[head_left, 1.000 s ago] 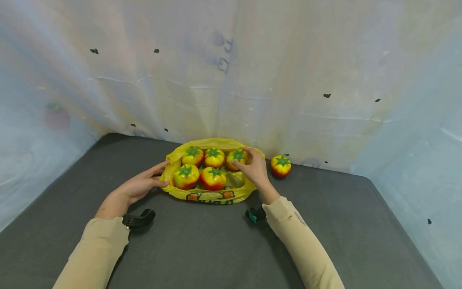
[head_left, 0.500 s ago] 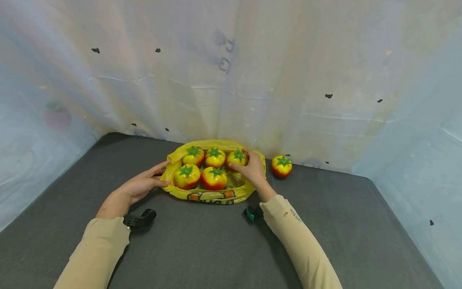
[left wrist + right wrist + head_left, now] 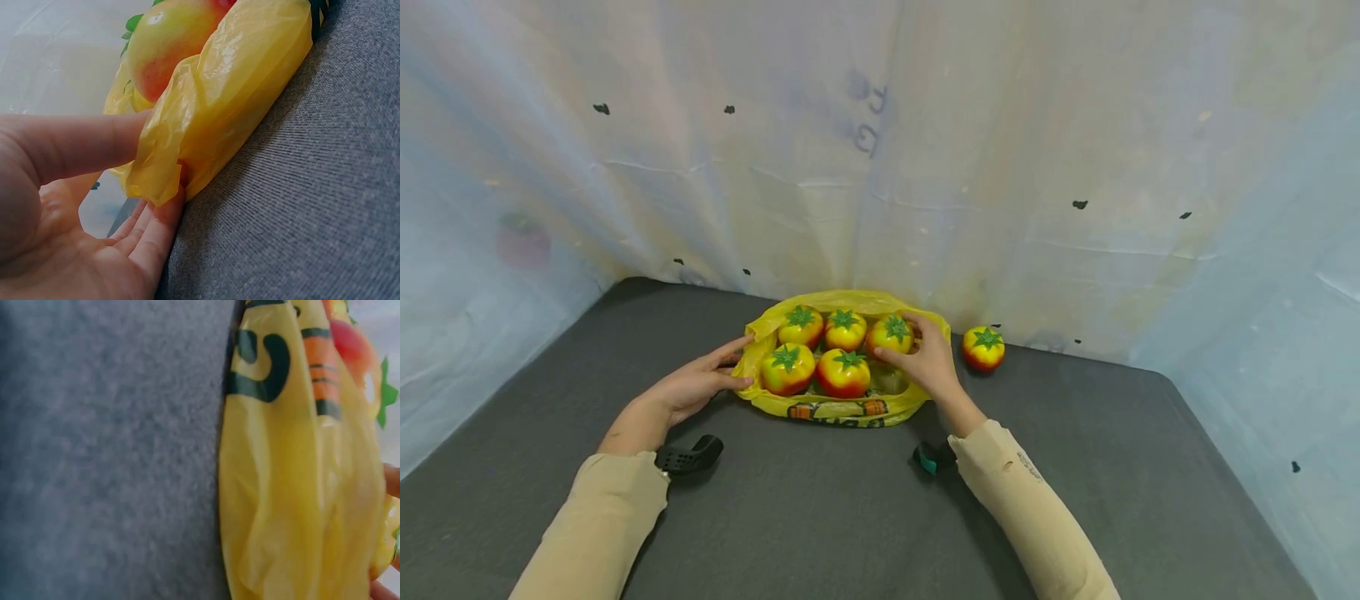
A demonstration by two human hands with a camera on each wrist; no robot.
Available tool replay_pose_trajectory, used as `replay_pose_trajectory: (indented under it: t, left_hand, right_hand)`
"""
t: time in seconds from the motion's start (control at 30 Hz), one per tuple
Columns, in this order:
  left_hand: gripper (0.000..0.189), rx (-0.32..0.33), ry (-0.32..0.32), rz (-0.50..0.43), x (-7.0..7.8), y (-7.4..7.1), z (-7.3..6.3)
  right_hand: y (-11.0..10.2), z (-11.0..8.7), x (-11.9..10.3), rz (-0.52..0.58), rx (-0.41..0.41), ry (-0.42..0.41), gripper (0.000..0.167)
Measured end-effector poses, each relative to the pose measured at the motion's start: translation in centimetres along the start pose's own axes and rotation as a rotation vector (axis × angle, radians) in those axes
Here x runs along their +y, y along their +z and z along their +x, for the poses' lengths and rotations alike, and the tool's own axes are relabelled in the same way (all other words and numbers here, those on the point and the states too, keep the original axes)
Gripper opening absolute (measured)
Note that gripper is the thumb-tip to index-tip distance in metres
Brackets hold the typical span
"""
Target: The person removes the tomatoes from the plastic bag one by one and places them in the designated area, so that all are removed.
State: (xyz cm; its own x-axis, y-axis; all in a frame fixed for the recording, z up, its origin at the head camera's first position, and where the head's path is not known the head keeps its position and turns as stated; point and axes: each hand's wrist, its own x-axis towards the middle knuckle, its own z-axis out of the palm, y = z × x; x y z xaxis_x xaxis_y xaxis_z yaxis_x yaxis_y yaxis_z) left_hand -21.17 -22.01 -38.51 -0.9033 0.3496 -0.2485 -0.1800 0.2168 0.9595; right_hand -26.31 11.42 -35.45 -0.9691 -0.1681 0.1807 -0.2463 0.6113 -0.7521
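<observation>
A yellow plastic bag [image 3: 838, 414] lies with its mouth spread open, and several glossy yellow-red tomatoes with green star-shaped tops sit inside in two rows. At the bag's left end, my left hand [image 3: 688, 385] pinches the edge; in the left wrist view, the thumb [image 3: 87, 145] and fingers lie on either side of the crumpled plastic [image 3: 165, 159]. My right hand [image 3: 931, 360] reaches over the right side and grips the back-right tomato [image 3: 887, 335] between thumb and fingers. In the right wrist view, the bag's printed side [image 3: 281, 456] hides most of that hand.
One more tomato [image 3: 983, 348] stands outside the bag, to its right, close to the back curtain. A dark grey table [image 3: 805, 508] carries everything. Pale plastic sheeting [image 3: 1000, 150] hangs behind and at both sides. Black straps [image 3: 691, 454] show at the wrists.
My right hand keeps hold of the back-right tomato, which has shifted slightly left and tilted. The left hand stays at the bag's edge.
</observation>
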Motion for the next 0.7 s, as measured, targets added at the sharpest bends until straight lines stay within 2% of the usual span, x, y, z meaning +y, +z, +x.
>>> replay_pose_trajectory:
  t: [0.4, 0.7]
  left_hand:
    - [0.088, 0.013, -0.005, 0.022, 0.0, 0.1, 0.0]
    - [0.091, -0.004, -0.007, 0.014, 0.0, -0.1, 0.0]
  right_hand:
    - [-2.3, -1.7, -0.5, -0.028, 0.037, -0.01, 0.071]
    - [-3.9, -2.9, 0.4, -0.046, 0.054, -0.001, 0.073]
